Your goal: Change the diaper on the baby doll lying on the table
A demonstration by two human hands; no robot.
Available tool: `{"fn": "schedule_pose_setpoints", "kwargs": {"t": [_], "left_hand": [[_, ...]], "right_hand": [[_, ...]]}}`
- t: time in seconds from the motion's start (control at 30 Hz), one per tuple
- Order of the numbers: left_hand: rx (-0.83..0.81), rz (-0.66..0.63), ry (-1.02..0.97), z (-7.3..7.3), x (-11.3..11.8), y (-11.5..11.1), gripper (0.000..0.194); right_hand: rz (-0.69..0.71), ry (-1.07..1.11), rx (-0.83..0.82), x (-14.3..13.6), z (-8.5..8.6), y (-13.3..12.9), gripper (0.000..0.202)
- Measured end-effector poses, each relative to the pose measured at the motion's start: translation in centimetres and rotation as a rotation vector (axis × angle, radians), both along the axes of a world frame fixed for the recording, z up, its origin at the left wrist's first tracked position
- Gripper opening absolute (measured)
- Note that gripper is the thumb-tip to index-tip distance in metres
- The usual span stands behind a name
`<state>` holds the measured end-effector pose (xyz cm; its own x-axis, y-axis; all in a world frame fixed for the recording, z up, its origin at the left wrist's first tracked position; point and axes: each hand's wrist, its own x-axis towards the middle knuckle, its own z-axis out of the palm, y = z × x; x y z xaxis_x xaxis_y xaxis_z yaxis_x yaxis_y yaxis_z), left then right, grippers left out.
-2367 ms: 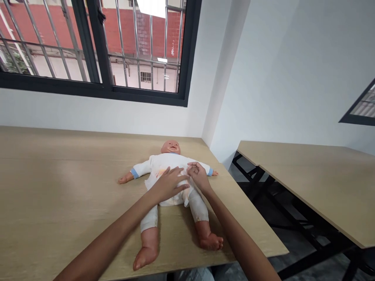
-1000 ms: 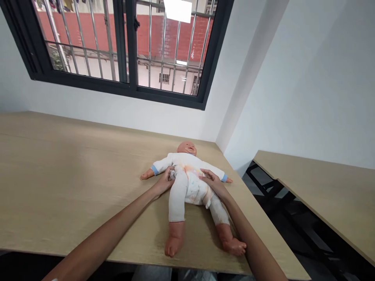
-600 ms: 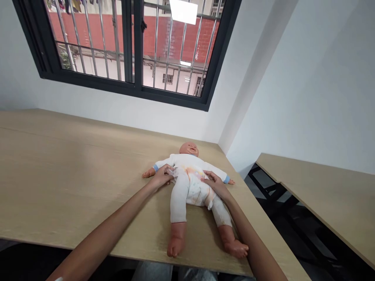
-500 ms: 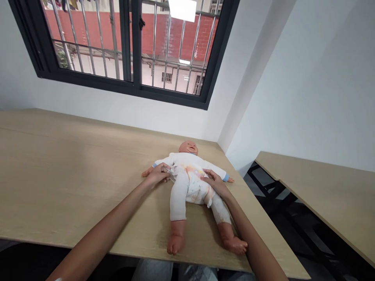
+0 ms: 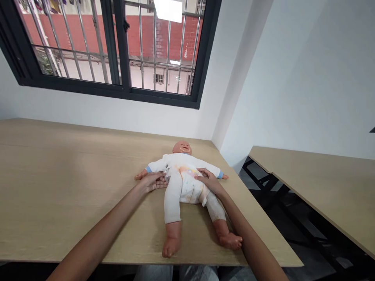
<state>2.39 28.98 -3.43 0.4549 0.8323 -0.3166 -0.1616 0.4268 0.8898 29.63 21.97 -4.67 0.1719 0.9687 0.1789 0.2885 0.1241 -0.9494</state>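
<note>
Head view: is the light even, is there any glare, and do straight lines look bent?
Head view: soft daylight, faint shadows under the baby doll in white clothes; a bright rectangular reflection sits on the barred dark-framed window; the pale wooden table and frame edges splay outward; both hands look sharp.

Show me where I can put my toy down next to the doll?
The table is bare left of the doll, from the window wall to the near edge. The second table is bare too. Around the doll's waist, the left hand and right hand crowd it.
</note>
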Motion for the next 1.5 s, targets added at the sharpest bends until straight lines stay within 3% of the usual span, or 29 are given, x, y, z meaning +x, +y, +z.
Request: {"fn": "schedule_pose_setpoints", "kwargs": {"t": [0.23, 0.47, 0.63, 0.8, 0.93, 1.07, 1.17, 1.33, 1.5], "left_hand": [[0.064, 0.122, -0.083, -0.7, 0.4, 0.8, 0.022], [0.068, 0.123, -0.194, -1.0, 0.7, 1.2, 0.018], [0.121, 0.106, -0.306, 0.2, -0.1, 0.7, 0.014], [0.237, 0.004, -0.361, 1.6, -0.5, -0.1, 0.029], [0.337, -0.060, -0.326, 2.0, -0.2, -0.3, 0.035], [0.436, -0.119, -0.245, 2.5, 0.0, -0.5, 0.036], [0.508, -0.177, -0.140, 3.1, 0.1, -0.8, 0.032], [0.612, -0.246, 0.024, 3.4, 1.1, -0.7, 0.026], [0.705, -0.250, 0.152, 2.5, 2.9, 0.5, 0.028]], "right_hand": [[0.004, 0.005, 0.015, -0.1, -0.2, 0.1, 0.058], [0.003, -0.021, 0.024, -0.2, 0.1, -0.1, 0.057], [-0.005, -0.068, 0.035, -0.6, 0.5, -0.5, 0.056], [-0.057, -0.144, 0.095, -1.2, 1.4, -1.2, 0.052], [-0.065, -0.227, 0.231, -2.7, 3.4, -1.8, 0.041], [0.118, -0.336, 0.342, -5.8, 4.7, -1.7, 0.032], [0.198, -0.366, 0.241, -8.3, 4.3, -1.0, 0.044], [0.172, -0.342, 0.190, -10.2, 2.9, -0.3, 0.069], [0.150, -0.038, 0.129, -9.3, 3.0, -0.1, 0.079]]}}
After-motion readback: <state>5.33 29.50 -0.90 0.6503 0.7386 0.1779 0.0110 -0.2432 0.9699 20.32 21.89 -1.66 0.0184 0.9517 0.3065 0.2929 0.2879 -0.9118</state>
